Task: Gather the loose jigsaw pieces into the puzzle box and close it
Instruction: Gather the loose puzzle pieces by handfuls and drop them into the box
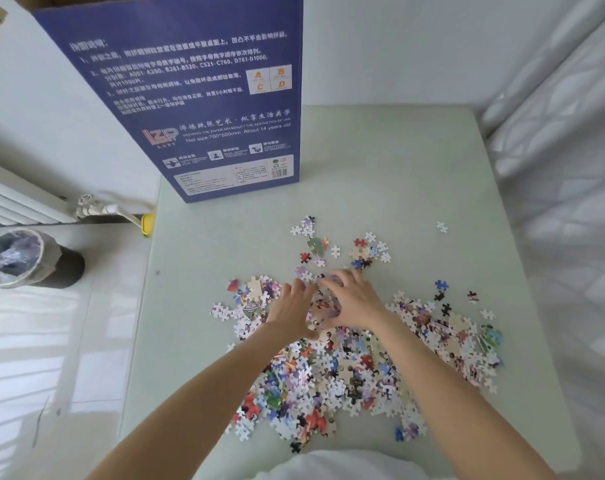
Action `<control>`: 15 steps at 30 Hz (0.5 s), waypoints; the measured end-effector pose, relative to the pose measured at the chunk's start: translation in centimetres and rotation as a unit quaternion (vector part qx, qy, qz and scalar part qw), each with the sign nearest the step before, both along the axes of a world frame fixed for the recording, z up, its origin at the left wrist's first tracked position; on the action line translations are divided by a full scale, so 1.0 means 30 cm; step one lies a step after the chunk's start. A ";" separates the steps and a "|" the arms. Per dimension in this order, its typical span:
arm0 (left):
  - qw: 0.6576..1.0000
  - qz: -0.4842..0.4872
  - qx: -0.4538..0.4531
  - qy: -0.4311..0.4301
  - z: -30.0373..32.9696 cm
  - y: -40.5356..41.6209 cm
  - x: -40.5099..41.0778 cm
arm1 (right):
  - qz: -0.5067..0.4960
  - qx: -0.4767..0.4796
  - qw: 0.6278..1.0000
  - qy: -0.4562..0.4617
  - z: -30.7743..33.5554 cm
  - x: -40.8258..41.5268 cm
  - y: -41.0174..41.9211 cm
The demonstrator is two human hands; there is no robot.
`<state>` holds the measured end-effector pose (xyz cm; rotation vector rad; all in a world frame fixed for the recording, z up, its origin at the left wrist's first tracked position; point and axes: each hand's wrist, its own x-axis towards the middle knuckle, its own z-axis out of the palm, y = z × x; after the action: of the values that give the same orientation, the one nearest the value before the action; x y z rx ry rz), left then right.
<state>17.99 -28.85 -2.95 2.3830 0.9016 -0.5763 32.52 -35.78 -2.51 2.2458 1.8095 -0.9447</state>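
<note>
Both hands are down on the far edge of the main heap, cupped toward each other, which looks like a scoop being formed rather than a single-piece pick. Left hand (291, 311): fingers curved, spread a little, tips on the pieces; I can't tell if any are actually gripped. Right hand (351, 299): fingers bent over a small clump, palm down; same, can't confirm a hold. Loose multicoloured cardboard jigsaw pieces (332, 379) lie mostly in one dense pile at the near-centre of the pale green square table (391, 161), with a thinner scatter beyond the hands and a few strays off to the right. Many pieces are face down, showing white backs. Tall dark-blue printed cardboard puzzle box (204, 98) stands upright at the far-left table edge, well apart from the pile, top open by the look of it, so each handful has to travel. Hardly anything appears boxed yet: early stage.
</note>
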 end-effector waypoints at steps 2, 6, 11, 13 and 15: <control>0.999 0.021 -0.017 -0.017 -0.001 -0.007 -0.009 | -0.009 0.017 1.000 -0.021 -0.004 -0.015 -0.020; 0.994 0.075 -0.061 -0.041 0.005 -0.018 -0.010 | -0.067 0.007 0.998 -0.012 -0.002 -0.023 -0.028; 0.989 0.115 -0.087 -0.040 0.011 -0.011 0.002 | -0.110 -0.019 0.994 0.020 0.000 -0.022 -0.012; 0.988 0.118 -0.090 -0.048 0.011 -0.010 0.008 | -0.126 -0.019 0.991 0.035 0.005 -0.017 -0.012; 0.987 0.121 -0.087 -0.060 0.009 -0.010 0.013 | -0.141 -0.009 0.989 0.049 0.008 -0.013 -0.017</control>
<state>18.39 -29.15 -2.67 2.0906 1.0251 -0.3943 32.14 -36.30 -2.28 2.5316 1.5351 -1.1291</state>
